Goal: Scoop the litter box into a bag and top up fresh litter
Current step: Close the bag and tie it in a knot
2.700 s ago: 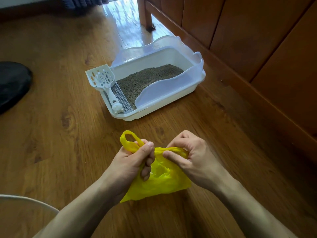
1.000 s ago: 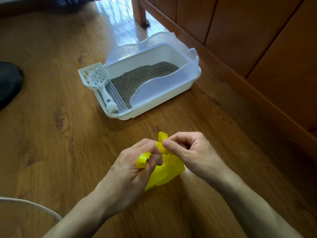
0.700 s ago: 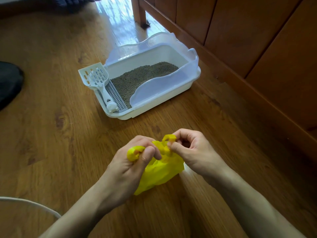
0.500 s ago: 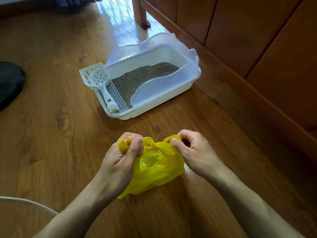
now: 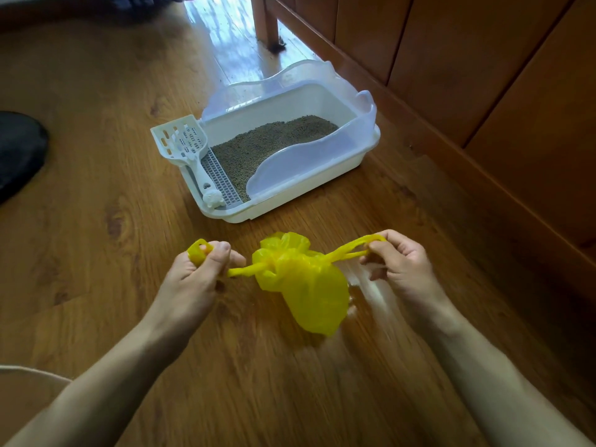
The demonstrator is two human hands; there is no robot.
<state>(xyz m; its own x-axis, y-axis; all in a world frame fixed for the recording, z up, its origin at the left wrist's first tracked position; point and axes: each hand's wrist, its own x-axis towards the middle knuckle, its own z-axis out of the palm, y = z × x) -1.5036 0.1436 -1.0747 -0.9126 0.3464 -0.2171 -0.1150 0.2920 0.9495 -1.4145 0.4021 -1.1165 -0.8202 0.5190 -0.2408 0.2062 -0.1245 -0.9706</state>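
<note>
Yellow thin plastic bag [image 5: 306,285] hangs above the wooden plank floor [image 5: 96,253], its handles gripped by left hand [image 5: 196,275] and right hand [image 5: 403,266]; beyond sits the white plastic litter box [image 5: 290,195], slotted white scoop [image 5: 183,146] on its rim.

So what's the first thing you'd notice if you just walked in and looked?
The bright yellow bag, stretched by its handles between the left hand and right hand above the wood floor. Behind it sits the white litter box with grey litter, a white scoop resting on its left end.
</note>
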